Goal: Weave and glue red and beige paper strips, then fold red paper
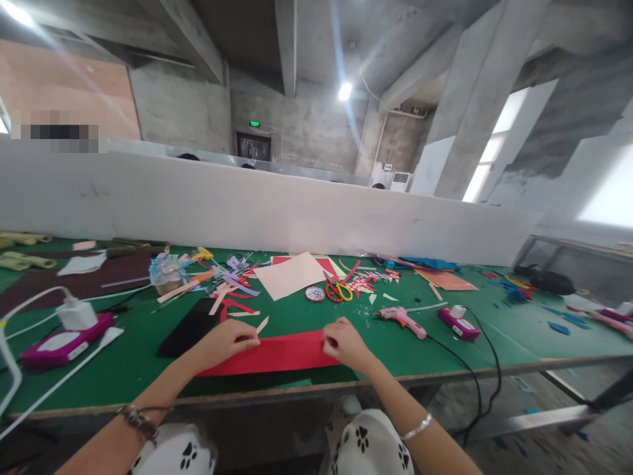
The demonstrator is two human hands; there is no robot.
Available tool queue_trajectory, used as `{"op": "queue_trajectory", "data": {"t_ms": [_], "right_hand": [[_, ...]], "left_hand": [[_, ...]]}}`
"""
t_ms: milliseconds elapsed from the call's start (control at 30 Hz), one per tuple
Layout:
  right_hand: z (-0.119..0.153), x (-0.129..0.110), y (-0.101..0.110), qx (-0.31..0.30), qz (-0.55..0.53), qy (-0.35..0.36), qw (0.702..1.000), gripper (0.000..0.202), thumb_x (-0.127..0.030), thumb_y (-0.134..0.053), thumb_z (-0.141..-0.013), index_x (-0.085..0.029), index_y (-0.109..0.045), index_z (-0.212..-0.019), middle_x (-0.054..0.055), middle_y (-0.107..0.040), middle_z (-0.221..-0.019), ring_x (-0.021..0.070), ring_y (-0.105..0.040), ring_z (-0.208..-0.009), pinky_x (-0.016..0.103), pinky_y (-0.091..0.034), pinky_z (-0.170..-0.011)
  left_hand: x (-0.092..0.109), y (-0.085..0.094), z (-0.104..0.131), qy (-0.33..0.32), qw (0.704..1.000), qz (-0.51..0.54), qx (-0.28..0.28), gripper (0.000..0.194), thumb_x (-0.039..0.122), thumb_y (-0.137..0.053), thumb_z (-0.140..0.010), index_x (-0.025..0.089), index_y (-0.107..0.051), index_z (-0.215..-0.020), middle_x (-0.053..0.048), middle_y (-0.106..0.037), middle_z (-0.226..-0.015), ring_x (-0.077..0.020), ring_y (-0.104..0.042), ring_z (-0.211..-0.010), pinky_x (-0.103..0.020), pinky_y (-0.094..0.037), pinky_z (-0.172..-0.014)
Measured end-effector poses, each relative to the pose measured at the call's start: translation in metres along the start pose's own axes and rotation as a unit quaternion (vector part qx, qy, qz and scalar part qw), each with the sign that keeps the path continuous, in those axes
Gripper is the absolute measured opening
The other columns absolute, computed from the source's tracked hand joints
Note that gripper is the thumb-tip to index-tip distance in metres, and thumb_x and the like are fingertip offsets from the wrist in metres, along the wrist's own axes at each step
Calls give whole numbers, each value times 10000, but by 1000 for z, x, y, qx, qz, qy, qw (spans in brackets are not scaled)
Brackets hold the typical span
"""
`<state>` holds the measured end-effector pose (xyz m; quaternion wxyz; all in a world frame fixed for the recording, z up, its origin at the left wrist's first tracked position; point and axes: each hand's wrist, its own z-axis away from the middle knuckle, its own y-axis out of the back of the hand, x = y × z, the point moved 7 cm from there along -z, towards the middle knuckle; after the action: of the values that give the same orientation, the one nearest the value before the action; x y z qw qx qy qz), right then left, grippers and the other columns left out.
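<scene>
A long strip of red paper [289,351] lies near the table's front edge. My left hand [228,343] pinches its upper edge toward the left, and my right hand [345,344] grips its right end with curled fingers. Left of my left hand, a black flat object [185,330] rests on the table, partly behind my forearm. Beyond the red strip are scissors [338,290] with red and yellow handles, a small round patterned disc [315,293] and a pale peach paper sheet [291,274]. Narrow cut strips in red and cream lie just past my left hand.
A pink glue gun [403,320] with a black cable lies at the right, beside a magenta power strip [459,323]. Another magenta power strip [66,340] with white cords sits at the left. A white partition [277,211] runs along the back of the green table [297,313].
</scene>
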<state>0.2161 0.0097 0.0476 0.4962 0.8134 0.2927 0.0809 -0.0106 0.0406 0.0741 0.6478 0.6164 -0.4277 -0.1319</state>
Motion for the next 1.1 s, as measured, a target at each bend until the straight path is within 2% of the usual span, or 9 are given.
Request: {"op": "queue_trajectory", "data": {"t_ms": [167,300,367,433,567,700,800,933,1100], "right_hand": [[28,36,43,70,7,-64,995,190,-99,-370,-736,-184,-468,-597,-35,-473,-540,104,-423,-531,237,-304,-617],[12,2,65,112,-10,-48,992,189,-227,-415,-820,-176,-542,-951,69,-591,-929,168,-517,-893,285,-359,-798],[-3,-25,54,46,16,-2,999,323,-333,-511,-802,-211,-509,-1101,77,-567,-1089,197,-482,-1039,346,-294,-934],[-15,-40,34,-45,40,16,998,220,-328,-490,-837,-230,-557,-1022,44,-617,-991,176,-538,-963,378,-242,-976],[-24,-49,-2,-194,50,49,978,248,-286,-389,-901,-201,-615,-842,27,-664,-794,132,-596,-742,266,-357,-770],[-35,-62,-6,-188,45,95,976,268,-323,-394,-904,-195,-624,-853,31,-676,-794,129,-598,-725,233,-337,-674],[-40,-69,-5,-166,35,120,978,276,-321,-408,-900,-191,-621,-783,20,-674,-748,111,-580,-669,222,-317,-641],[-36,-62,-1,-137,18,124,983,283,-284,-439,-888,-181,-574,-661,-7,-636,-640,89,-529,-587,206,-286,-577],[-28,-41,14,-116,-25,117,986,327,-290,-399,-904,-184,-544,-631,-26,-568,-572,86,-475,-546,199,-272,-549]], "left_hand": [[-25,18,22,48,999,26,0,395,452,-410,-849,157,-608,-677,5,-636,-679,-130,-559,-655,-181,-391,-629],[-7,19,12,-1,1000,-9,7,372,426,-396,-866,170,-633,-735,-10,-663,-758,-138,-576,-712,-201,-396,-688],[10,18,4,-42,998,-46,17,355,406,-404,-868,177,-647,-745,-17,-670,-764,-145,-576,-729,-221,-390,-714],[22,17,0,-74,994,-79,13,327,383,-425,-865,187,-656,-744,-15,-680,-752,-149,-575,-731,-238,-382,-730],[37,10,-2,-101,985,-140,15,235,289,-434,-868,216,-655,-844,-4,-693,-840,-152,-587,-798,-266,-357,-780],[63,-12,-11,-144,963,-216,69,192,190,-447,-837,218,-597,-954,1,-679,-886,-146,-600,-809,-279,-357,-757],[77,-29,-21,-164,928,-310,126,169,150,-422,-831,171,-558,-732,-9,-627,-636,-143,-567,-592,-290,-358,-640],[73,-38,-25,-182,913,-336,142,183,150,-408,-825,177,-514,-678,-1,-564,-533,-143,-521,-515,-299,-345,-606],[52,-21,-9,-189,905,-346,162,217,122,-374,-816,188,-503,-654,12,-544,-503,-131,-490,-485,-293,-333,-591]]}}
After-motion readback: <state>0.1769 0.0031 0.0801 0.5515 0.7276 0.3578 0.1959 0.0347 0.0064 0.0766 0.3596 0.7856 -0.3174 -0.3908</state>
